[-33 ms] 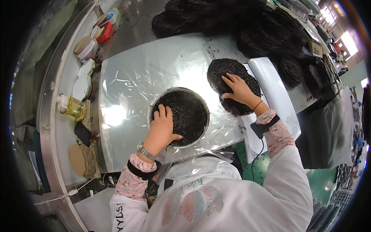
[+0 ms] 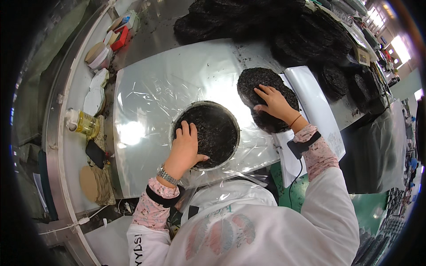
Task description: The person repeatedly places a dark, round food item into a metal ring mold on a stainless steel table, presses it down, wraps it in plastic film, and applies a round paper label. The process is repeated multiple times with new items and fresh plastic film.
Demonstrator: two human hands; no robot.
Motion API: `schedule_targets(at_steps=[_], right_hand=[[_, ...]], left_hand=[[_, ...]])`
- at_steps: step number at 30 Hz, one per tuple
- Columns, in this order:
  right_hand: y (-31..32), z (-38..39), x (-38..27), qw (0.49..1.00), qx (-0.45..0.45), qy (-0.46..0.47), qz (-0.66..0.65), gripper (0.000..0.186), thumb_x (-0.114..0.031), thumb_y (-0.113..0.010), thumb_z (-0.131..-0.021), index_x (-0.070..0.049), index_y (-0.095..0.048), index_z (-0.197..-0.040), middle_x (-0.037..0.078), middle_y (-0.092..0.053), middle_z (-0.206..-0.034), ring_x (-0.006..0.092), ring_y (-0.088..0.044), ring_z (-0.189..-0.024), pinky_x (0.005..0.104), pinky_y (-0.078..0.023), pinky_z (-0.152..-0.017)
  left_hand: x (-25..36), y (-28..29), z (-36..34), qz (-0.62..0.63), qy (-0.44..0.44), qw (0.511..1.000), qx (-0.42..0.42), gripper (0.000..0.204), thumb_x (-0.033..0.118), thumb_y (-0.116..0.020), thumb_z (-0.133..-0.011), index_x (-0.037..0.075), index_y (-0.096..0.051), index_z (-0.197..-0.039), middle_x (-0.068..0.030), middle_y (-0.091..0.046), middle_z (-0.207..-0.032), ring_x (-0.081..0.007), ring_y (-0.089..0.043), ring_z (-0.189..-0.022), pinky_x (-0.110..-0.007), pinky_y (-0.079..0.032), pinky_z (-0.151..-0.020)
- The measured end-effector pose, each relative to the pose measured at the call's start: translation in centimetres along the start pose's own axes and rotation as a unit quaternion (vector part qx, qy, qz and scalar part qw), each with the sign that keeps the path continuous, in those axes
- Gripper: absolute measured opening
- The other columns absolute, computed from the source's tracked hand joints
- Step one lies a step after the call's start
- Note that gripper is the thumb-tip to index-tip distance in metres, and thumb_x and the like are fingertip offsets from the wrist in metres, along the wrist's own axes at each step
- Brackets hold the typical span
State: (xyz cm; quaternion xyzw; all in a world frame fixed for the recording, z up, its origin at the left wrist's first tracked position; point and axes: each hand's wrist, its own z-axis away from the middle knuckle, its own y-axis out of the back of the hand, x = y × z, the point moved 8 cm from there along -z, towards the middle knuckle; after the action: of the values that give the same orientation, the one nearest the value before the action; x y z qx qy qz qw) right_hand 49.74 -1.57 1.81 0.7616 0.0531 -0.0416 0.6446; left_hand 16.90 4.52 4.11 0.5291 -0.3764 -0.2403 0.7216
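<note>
Two groups of dark, flaky round discs, which look like dried seaweed, lie in front of me. One disc [image 2: 217, 133] sits inside a pale round rim [image 2: 238, 132] on clear plastic sheeting [image 2: 151, 97]. My left hand [image 2: 185, 146] rests on that disc's left side, fingers and thumb apart. To the right, my right hand [image 2: 274, 104] lies over a pair of overlapping discs [image 2: 255, 80], its fingers spread and the thumb apart from them. What is under both palms is hidden.
Large piles of dark discs [image 2: 310, 42] stand at the back. White paper sheets [image 2: 317, 102] lie right of the work. Along the left ledge are a yellow-tinted jar [image 2: 88, 124], a black phone-like slab [image 2: 95, 153], tan round pads [image 2: 91, 181] and a red box [image 2: 119, 39].
</note>
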Motion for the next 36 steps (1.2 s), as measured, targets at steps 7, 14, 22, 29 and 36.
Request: schedule_targets(at_steps=[7,14,22,29,36], right_hand=[[9.1,3.1,-0.6,0.987,0.138,0.027,0.081,0.058,-0.017,-0.074,-0.090,0.002,-0.055,-0.141,0.024,-0.056,-0.147,0.0387,-0.054,-0.136,0.0487,-0.044,-0.114],[-0.5,10.4,-2.3,0.986,-0.030,-0.024,0.161,0.080,-0.029,-0.076,-0.085,0.005,-0.042,-0.149,0.034,-0.048,-0.149,0.0475,-0.050,-0.137,0.0524,-0.044,-0.112],[17.5,7.8,-2.3,0.868,0.317,-0.139,-0.355,0.033,-0.011,-0.060,-0.103,0.003,-0.061,-0.132,0.002,-0.067,-0.093,0.0098,-0.059,-0.079,0.0266,-0.051,-0.071],[7.9,5.0,-14.2,0.784,0.071,-0.037,-0.615,0.064,-0.002,-0.065,-0.099,-0.001,-0.034,-0.155,0.013,-0.051,-0.141,0.0195,-0.052,-0.129,0.0345,-0.045,-0.107],[6.8,2.0,-14.9,0.805,0.125,-0.059,-0.577,0.072,-0.018,-0.076,-0.098,0.001,-0.035,-0.153,0.016,-0.052,-0.141,0.0231,-0.052,-0.132,0.0364,-0.043,-0.113]], left_hand=[[-0.2,-0.2,0.5,0.007,0.009,1.000,0.008,0.115,0.035,-0.097,-0.068,-0.013,-0.032,-0.150,-0.0374,-0.030,-0.150,-0.0508,-0.047,-0.126,-0.052,-0.048,-0.107],[0.1,0.5,0.8,0.021,-0.005,1.000,0.010,0.107,0.034,-0.092,-0.075,-0.012,-0.033,-0.152,-0.0385,-0.033,-0.150,-0.0531,-0.046,-0.128,-0.053,-0.047,-0.108],[-3.0,6.2,2.4,0.341,0.068,0.932,0.107,0.069,0.025,-0.072,-0.099,0.004,-0.041,-0.156,-0.0200,-0.048,-0.155,-0.0354,-0.055,-0.134,-0.041,-0.044,-0.113],[-2.3,5.3,2.4,0.578,-0.039,0.798,0.166,0.079,0.013,-0.075,-0.098,0.003,-0.029,-0.162,-0.0154,-0.046,-0.152,-0.0215,-0.047,-0.140,-0.037,-0.036,-0.118],[-1.3,6.0,5.1,0.609,-0.059,0.726,0.315,0.079,0.019,-0.073,-0.099,0.003,-0.028,-0.162,-0.0162,-0.043,-0.153,-0.0237,-0.048,-0.138,-0.038,-0.038,-0.117]])
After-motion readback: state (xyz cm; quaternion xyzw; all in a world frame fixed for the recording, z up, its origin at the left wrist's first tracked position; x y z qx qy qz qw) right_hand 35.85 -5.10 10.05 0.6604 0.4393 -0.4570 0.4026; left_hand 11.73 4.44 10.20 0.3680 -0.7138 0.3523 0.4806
